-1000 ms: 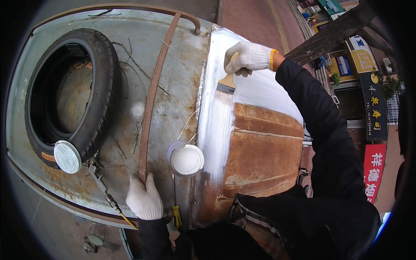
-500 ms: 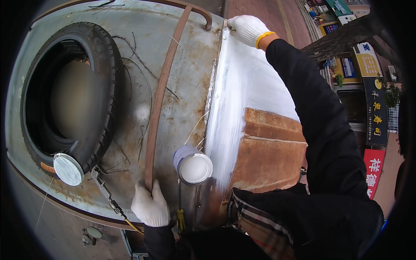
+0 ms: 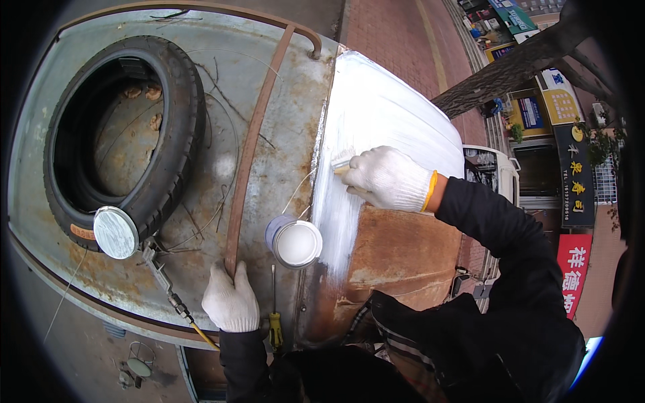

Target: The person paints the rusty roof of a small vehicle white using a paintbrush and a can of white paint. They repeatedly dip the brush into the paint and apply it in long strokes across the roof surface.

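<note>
My right hand, in a white knit glove with a yellow cuff, is closed on a paintbrush. The bristles touch the wet white paint on a sloping metal panel. Nearer me, bare brown rust shows on that panel. My left hand, gloved in white too, grips the near end of a brown metal bar that crosses the grey metal roof. Between my hands stands a small can of white paint with its wire handle tipped aside. A screwdriver with a yellow handle lies beside my left hand.
A black tyre lies on the rust-stained roof, with a paint-smeared can lid against it. A metal tool on a yellow hose, twigs and loose wire lie nearby. Beyond the panel are a tree trunk and a vehicle.
My right hand has come from the panel's far corner back toward me, and the brush now shows. My left hand stays on the bar. The view has shifted slightly.
</note>
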A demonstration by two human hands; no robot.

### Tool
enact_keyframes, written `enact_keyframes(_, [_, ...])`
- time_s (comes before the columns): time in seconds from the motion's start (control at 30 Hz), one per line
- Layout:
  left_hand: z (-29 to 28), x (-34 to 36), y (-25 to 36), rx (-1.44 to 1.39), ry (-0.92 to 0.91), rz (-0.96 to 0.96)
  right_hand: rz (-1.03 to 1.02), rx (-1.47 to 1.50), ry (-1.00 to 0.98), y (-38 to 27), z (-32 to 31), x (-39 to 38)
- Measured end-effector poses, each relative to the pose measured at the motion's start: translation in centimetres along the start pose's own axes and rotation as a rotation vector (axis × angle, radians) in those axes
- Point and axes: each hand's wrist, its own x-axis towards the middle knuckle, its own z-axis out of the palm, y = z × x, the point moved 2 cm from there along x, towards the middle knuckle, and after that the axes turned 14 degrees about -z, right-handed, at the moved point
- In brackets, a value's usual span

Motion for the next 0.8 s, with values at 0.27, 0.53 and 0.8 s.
enact_keyframes(0.27, [-0.1, 0.0, 0.5, 0.048, -0.028, -0.083, 0.727, 0.109, 0.695, 13.4, -6.7, -1.7])
enact_keyframes(0.53, [0.4, 0.0, 0.4, 0.031, -0.005, -0.089, 1.055, 0.392, 0.94, 26.8, -0.2, 2.8])
enact_keyframes(0.8, [0.4, 0.1, 0.5, 0.036, 0.013, -0.086, 1.007, 0.413, 0.926, 26.4, 0.5, 2.5])
